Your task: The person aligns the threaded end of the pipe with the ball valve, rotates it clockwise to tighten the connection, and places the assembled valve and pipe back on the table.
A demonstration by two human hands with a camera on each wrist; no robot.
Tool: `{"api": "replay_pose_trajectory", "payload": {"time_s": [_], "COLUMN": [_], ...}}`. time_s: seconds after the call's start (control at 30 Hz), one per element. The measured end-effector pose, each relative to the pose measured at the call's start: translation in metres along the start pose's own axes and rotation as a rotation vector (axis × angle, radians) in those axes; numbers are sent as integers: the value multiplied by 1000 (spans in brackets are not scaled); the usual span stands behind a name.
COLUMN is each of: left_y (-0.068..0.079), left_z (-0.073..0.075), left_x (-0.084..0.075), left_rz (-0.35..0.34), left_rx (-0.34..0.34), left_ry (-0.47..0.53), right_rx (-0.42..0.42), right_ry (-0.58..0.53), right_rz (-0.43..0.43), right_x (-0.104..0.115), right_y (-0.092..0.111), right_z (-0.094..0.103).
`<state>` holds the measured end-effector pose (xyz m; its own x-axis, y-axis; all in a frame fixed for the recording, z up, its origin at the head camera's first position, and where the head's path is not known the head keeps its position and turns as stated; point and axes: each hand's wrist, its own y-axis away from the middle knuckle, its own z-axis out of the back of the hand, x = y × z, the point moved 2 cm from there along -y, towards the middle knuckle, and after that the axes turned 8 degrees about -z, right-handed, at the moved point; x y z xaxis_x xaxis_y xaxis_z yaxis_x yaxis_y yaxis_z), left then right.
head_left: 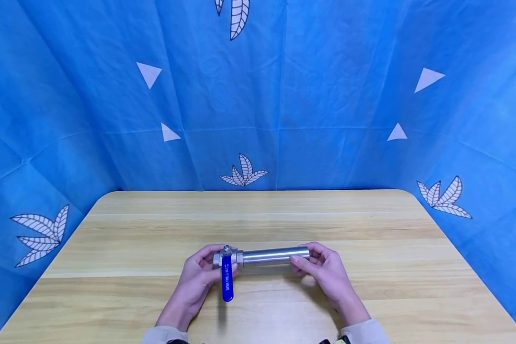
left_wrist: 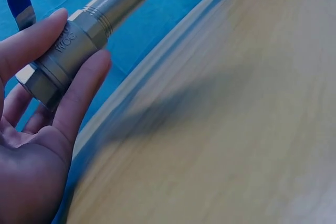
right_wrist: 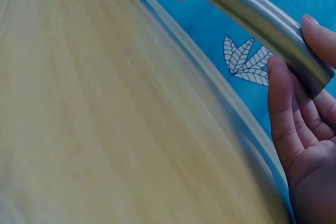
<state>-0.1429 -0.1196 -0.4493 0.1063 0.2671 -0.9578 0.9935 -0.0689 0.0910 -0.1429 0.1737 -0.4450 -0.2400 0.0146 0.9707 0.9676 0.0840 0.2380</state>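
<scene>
A steel ball valve (head_left: 237,258) with a blue lever handle (head_left: 227,279) is joined to a straight steel pipe (head_left: 273,255). My left hand (head_left: 198,277) grips the valve body between thumb and fingers; raised lettering shows on the valve body (left_wrist: 68,43) in the left wrist view. At the pipe's far right end, my right hand (head_left: 322,272) pinches it, thumb on the near side. Held almost level above the table, the pipe leaves a shadow below it. The lever points toward me, its blue end hanging free.
The light wood table (head_left: 258,220) spreads out under both hands, with rounded far corners. Behind it and at both sides hangs a blue cloth (head_left: 258,95) printed with white leaves and triangles.
</scene>
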Motion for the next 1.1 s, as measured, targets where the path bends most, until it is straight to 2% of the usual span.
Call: {"api": "replay_pose_trajectory", "payload": {"time_s": [0.23,0.4,0.5,0.67,0.77,0.9,1.1], "left_y": [1,2,2,1,1,0,-1], "left_z": [-1,-1,0,1,2,2,2], "left_x": [-1,-2,-2,-2,-2,-3,-4], "left_rz": [6,-20,-29,-29,-22,-2,-8], "left_rx": [-10,-8,-9,-8,-5,4,27], "left_ry": [12,73,97,115,123,126,75], "right_rx": [-4,15,47,147,161,112,35], "right_ry": [12,-3,-14,-43,-40,-27,-17], "right_rz": [1,7,63,210,254,235,130], "right_x": [0,-1,1,4,6,7,6], "right_y": [-1,0,1,4,5,5,5], "right_z": [0,-1,-2,-3,-3,-2,-2]}}
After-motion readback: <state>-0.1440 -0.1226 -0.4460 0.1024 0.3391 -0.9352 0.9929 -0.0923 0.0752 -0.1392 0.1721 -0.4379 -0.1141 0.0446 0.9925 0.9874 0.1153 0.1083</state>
